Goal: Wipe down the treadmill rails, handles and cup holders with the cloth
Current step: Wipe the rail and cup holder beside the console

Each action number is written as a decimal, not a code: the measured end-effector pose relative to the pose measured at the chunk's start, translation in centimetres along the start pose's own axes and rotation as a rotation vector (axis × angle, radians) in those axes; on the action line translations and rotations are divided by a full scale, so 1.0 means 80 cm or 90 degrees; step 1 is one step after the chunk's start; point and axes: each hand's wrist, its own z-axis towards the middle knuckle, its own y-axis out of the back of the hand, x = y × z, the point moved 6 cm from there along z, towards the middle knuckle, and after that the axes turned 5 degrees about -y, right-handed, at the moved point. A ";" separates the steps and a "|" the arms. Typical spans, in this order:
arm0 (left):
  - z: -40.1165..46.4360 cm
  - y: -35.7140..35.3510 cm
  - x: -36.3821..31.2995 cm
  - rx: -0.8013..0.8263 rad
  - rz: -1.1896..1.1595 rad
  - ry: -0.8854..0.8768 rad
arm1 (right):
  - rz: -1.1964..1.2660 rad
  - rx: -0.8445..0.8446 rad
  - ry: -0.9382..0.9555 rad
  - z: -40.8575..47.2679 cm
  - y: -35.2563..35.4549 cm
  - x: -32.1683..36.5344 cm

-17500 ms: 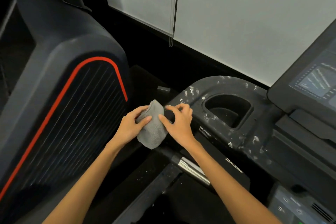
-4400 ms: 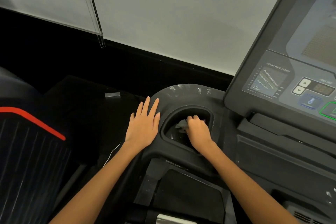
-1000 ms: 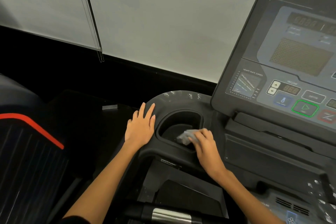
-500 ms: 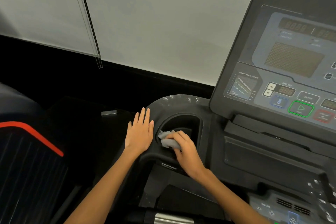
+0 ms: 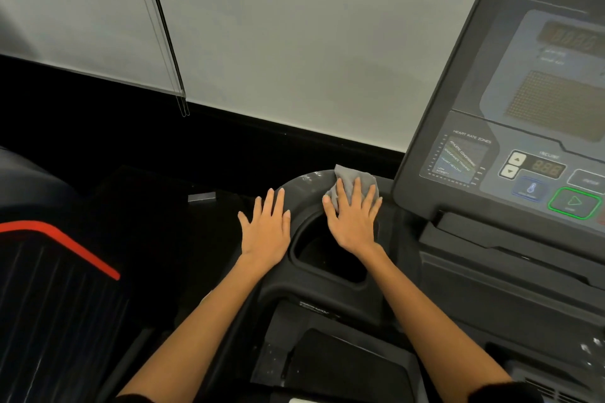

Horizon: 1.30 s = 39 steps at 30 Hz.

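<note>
Now the small grey crumpled cloth (image 5: 352,180) lies under the right hand (image 5: 353,216), whose straight, spread fingers press it flat on the far rim of the dark moulded plastic cup holder (image 5: 327,258). One cloth corner pokes out beyond the fingertips, pointing away from the person. The left hand (image 5: 265,228) rests flat, fingers straight, just left of the holder. Its shadowed hollow shows nothing inside.
</note>
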 end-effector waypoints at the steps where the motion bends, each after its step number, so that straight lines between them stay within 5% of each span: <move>1: 0.004 -0.001 -0.001 0.003 0.000 0.000 | 0.009 0.010 -0.017 0.005 0.001 0.001; 12: 0.021 0.013 0.005 -0.081 -0.168 0.017 | -0.018 -0.087 -0.021 0.080 0.023 -0.008; 22: 0.019 0.022 0.011 -0.116 -0.305 0.030 | 0.021 -0.001 0.311 0.043 -0.027 0.165; 29: 0.008 0.002 0.008 -0.112 -0.198 -0.094 | 0.088 0.045 0.410 0.006 -0.027 0.122; 32: 0.002 0.022 -0.003 -0.111 -0.242 -0.137 | 0.008 0.035 0.380 0.009 -0.021 0.092; 39: 0.004 0.024 0.019 -0.139 -0.460 0.024 | -0.036 -0.078 0.120 0.074 0.017 0.008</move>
